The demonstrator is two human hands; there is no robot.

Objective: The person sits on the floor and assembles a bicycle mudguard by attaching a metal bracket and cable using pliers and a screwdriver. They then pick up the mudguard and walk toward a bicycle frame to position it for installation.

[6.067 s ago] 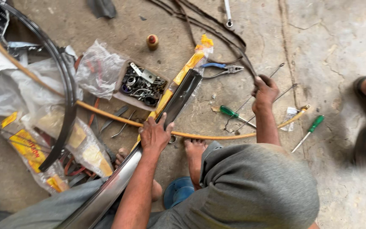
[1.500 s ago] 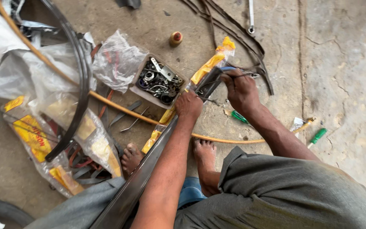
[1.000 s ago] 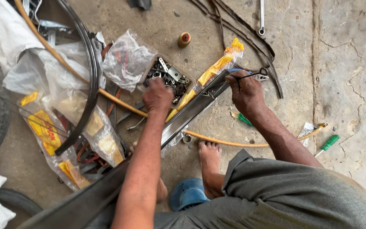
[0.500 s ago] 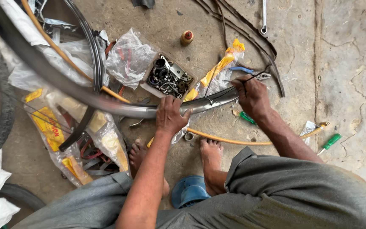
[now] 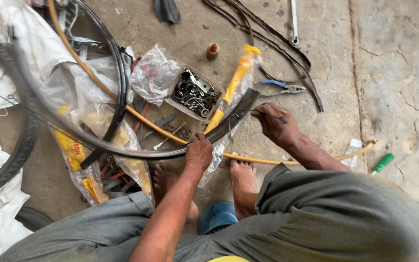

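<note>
Left hand clamps the metal wheel rim; right hand pinches a thin tool against the rim's end.

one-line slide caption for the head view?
Left hand grips a curved metal wheel rim; right hand holds a thin tool at its end.

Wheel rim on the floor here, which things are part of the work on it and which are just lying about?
In use:
wheel rim
left hand gripping it
right hand with thin tool

Lying about:
pliers
tray of small parts
green screwdriver
wrench
</note>
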